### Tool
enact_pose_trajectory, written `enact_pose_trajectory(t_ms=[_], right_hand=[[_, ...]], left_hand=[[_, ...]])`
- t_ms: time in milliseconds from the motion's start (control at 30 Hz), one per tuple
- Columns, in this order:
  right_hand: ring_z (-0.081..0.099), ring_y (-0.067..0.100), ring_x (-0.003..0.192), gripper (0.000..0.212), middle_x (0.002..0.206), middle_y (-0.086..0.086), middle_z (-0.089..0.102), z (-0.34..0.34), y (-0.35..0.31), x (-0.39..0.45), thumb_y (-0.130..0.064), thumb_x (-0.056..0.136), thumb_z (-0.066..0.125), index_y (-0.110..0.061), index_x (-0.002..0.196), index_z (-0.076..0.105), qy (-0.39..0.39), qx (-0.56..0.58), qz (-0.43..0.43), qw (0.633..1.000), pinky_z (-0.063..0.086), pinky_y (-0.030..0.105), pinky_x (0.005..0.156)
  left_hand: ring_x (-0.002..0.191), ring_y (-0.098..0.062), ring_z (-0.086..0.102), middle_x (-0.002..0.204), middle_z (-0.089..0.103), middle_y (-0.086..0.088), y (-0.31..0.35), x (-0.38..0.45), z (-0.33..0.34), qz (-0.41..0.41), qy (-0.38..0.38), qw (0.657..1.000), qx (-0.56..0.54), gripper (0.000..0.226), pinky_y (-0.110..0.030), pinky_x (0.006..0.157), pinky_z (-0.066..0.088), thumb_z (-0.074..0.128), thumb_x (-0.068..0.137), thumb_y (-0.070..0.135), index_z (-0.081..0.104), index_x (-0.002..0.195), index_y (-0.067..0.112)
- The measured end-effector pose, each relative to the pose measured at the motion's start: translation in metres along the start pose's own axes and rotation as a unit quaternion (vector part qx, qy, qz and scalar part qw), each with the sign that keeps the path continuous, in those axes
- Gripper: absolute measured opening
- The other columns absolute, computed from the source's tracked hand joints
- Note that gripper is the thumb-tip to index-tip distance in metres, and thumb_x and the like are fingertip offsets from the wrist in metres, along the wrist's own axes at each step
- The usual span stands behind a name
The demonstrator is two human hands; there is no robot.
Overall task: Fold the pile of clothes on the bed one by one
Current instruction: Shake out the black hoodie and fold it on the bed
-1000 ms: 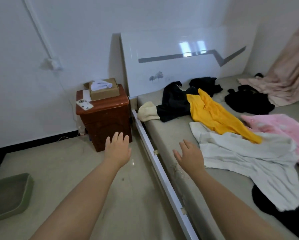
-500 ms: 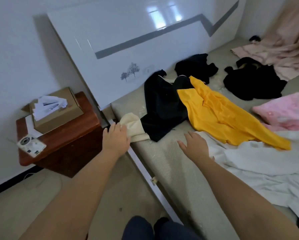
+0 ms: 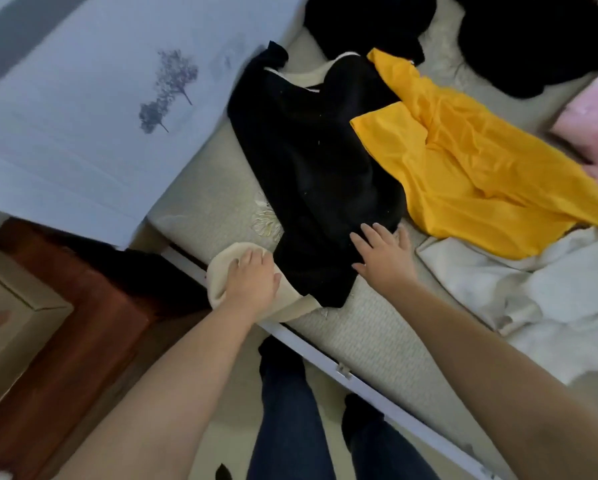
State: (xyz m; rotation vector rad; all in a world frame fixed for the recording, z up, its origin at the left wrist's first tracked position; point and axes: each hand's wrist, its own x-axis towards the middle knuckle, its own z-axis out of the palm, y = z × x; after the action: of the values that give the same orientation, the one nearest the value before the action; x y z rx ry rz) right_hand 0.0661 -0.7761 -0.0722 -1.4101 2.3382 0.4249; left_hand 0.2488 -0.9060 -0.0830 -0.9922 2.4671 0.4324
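While a yellow garment [image 3: 470,161] overlaps its right edge, the black garment [image 3: 311,161] lies under the flat, open right hand [image 3: 382,254]; the left hand [image 3: 252,282] grips its cream sleeve [image 3: 221,271].

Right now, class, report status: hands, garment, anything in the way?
Left hand on cream cuff. Right hand flat on black garment. Yellow garment overlaps it.

Bedroom: bed [image 3: 359,341], headboard [image 3: 83,133], nightstand [image 3: 83,323]

A white headboard [image 3: 83,109] printed with small grey trees is standing at the bed's [image 3: 370,337] head. A reddish-brown wooden nightstand [image 3: 65,327] is sitting beside it, carrying a cardboard box [image 3: 10,317].
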Motion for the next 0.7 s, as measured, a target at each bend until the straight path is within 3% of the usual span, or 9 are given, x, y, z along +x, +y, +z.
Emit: enact_pose_trajectory(t_ms=[67, 133, 200, 233, 433, 567, 700], right_hand=[[0.023, 0.022, 0.137, 0.05, 0.145, 0.002, 0.034, 0.003, -0.009, 0.018, -0.036, 0.093, 0.044, -0.023, 0.14, 0.033, 0.003, 0.0, 0.034, 0.999, -0.01, 0.054, 0.11], [0.038, 0.023, 0.122, 0.03, 0.115, 0.002, 0.055, 0.003, -0.012, 0.029, -0.026, 0.091, 0.047, -0.018, 0.118, 0.057, 0.011, 0.003, 0.052, 0.999, -0.012, 0.056, 0.109], [0.043, 0.024, 0.107, 0.019, 0.082, 0.0, 0.049, 0.003, -0.01, 0.033, -0.018, 0.091, 0.045, -0.013, 0.092, 0.064, 0.015, -0.001, 0.056, 0.998, -0.013, 0.056, 0.108], [0.044, 0.025, 0.104, 0.02, 0.077, -0.001, 0.044, 0.004, -0.008, 0.033, -0.016, 0.091, 0.044, -0.013, 0.086, 0.064, 0.013, -0.005, 0.054, 0.998, -0.014, 0.055, 0.108], [0.048, 0.029, 0.103, 0.024, 0.086, 0.01, 0.061, -0.002, 0.01, 0.017, -0.016, 0.092, 0.046, -0.005, 0.089, 0.067, 0.086, 0.042, 0.05, 0.994, -0.012, 0.05, 0.11], [0.056, 0.033, 0.098, 0.021, 0.082, 0.015, 0.065, -0.028, 0.027, -0.01, -0.012, 0.086, 0.051, 0.0, 0.082, 0.068, 0.228, 0.101, 0.083, 0.965, 0.004, 0.053, 0.11], [0.059, 0.033, 0.088, 0.025, 0.073, 0.016, 0.066, -0.076, 0.06, -0.059, -0.012, 0.078, 0.048, 0.0, 0.07, 0.068, 0.362, 0.144, 0.133, 0.911, 0.017, 0.052, 0.105]], left_hand=[[0.13, -0.024, 0.033, 0.139, 0.04, -0.009, -0.008, 0.02, 0.011, 0.002, -0.031, 1.0, -0.006, 0.045, -0.035, 0.103, 0.03, 0.036, 0.096, 0.033, 0.034, 0.134, 0.009], [0.123, -0.025, 0.041, 0.132, 0.046, -0.01, -0.014, 0.027, 0.022, -0.02, -0.065, 0.998, -0.008, 0.04, -0.035, 0.096, 0.034, 0.035, 0.096, 0.03, 0.038, 0.131, 0.009], [0.116, -0.026, 0.044, 0.125, 0.051, -0.01, -0.019, 0.028, 0.032, -0.024, -0.077, 0.997, -0.022, 0.031, -0.035, 0.089, 0.035, 0.034, 0.097, 0.021, 0.046, 0.123, 0.009], [0.113, -0.026, 0.046, 0.121, 0.053, -0.009, -0.02, 0.028, 0.034, -0.022, -0.071, 0.997, -0.038, 0.029, -0.035, 0.087, 0.035, 0.033, 0.097, 0.018, 0.05, 0.118, 0.009], [0.09, -0.03, 0.053, 0.094, 0.06, -0.013, -0.02, 0.028, 0.022, -0.029, 0.047, 0.986, -0.156, 0.023, -0.035, 0.071, 0.033, 0.037, 0.094, 0.011, 0.059, 0.097, 0.004], [0.076, -0.02, 0.045, 0.09, 0.055, -0.013, -0.004, 0.018, -0.018, -0.064, 0.149, 0.956, -0.246, 0.022, -0.029, 0.064, 0.029, 0.035, 0.097, 0.013, 0.054, 0.094, 0.001], [0.076, -0.015, 0.042, 0.086, 0.048, -0.005, 0.04, -0.002, -0.084, -0.029, 0.28, 0.926, -0.251, 0.022, -0.019, 0.063, 0.024, 0.037, 0.096, 0.011, 0.056, 0.098, -0.001]])
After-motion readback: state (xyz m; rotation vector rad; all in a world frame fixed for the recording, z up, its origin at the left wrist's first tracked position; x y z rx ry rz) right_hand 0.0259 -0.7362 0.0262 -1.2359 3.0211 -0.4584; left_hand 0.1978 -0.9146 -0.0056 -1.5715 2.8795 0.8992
